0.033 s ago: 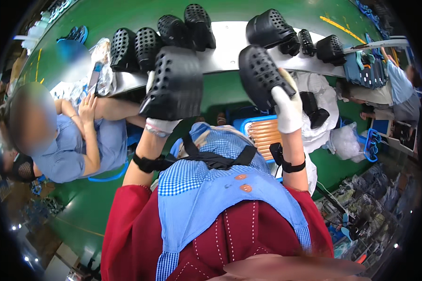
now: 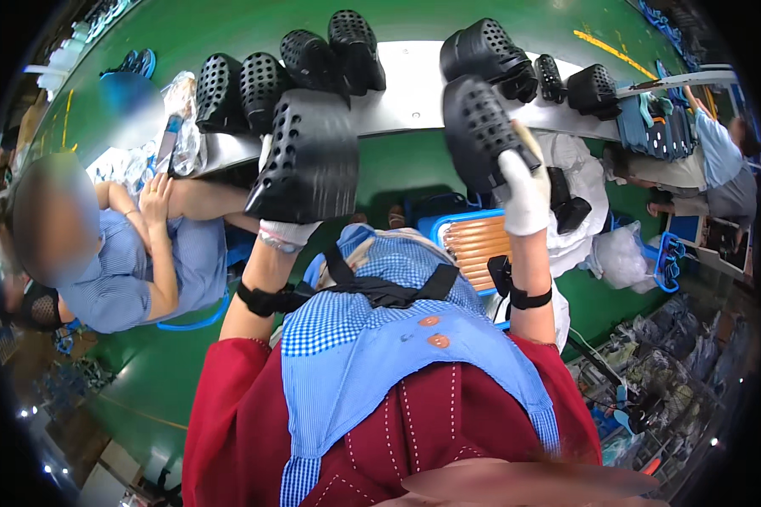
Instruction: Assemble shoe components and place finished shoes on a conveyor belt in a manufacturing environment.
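My left hand, in a white glove, is mostly hidden behind a black perforated clog. A glove fingertip shows at the clog's left edge, so the hand is closed on it. To the right, my white-gloved right hand grips another black clog, blurred by motion, its holed top facing up. Both clogs are held apart, just short of a pale bench. On that bench, beyond my left hand, stand several black clogs; more black clogs lie beyond my right hand.
The pale bench runs across the far side. A seated person is close on my left, and another person is at far right. Near my right arm are a blue-rimmed stool with a slatted top and a white sack.
The clog in my right hand has shifted slightly right and turned a little. The clog in my left hand has moved slightly left and down. Both hands keep their hold.
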### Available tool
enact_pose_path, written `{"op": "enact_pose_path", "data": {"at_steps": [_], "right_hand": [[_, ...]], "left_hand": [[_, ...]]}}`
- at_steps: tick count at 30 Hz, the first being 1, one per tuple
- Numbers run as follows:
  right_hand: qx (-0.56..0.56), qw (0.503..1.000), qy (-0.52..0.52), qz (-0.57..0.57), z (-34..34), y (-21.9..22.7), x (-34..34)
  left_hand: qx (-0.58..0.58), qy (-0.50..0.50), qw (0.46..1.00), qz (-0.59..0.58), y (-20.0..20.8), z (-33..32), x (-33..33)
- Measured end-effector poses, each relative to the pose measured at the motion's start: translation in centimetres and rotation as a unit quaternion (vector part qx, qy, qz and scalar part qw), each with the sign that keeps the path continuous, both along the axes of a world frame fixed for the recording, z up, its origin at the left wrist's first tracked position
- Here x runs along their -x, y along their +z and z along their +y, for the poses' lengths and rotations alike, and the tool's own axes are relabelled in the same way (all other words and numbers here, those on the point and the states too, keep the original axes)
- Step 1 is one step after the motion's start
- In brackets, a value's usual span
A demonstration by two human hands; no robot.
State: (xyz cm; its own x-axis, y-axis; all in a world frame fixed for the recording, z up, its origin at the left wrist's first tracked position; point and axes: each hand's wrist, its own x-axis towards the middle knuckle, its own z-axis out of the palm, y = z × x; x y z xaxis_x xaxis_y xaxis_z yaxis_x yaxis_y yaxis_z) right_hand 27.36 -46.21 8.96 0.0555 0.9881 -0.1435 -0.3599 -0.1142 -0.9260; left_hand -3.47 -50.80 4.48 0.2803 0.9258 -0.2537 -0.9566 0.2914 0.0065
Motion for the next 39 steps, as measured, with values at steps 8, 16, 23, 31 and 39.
{"op": "enact_pose_path", "data": {"at_steps": [8,16,23,31,39], "right_hand": [[-0.049,0.988,-0.143,0.002,14.9,-1.5,-5.7],[-0.031,0.914,-0.161,-0.370,24.8,-9.3,-7.7],[0.035,0.962,-0.019,-0.269,23.3,-10.2,-7.9],[-0.008,0.963,-0.076,-0.257,22.0,-10.6,-8.2],[-0.109,0.960,0.081,-0.246,11.1,-0.2,-4.1]], "left_hand": [[-0.037,0.058,0.997,0.020,-1.8,-2.5,0.0],[-0.039,0.103,0.993,0.049,-1.7,-3.3,-0.7],[-0.132,0.071,0.986,0.075,-1.7,-2.8,-1.3],[-0.040,0.078,0.992,0.088,-0.4,-2.5,-1.6],[0.068,0.067,0.975,0.202,2.1,0.7,-3.1]]}}
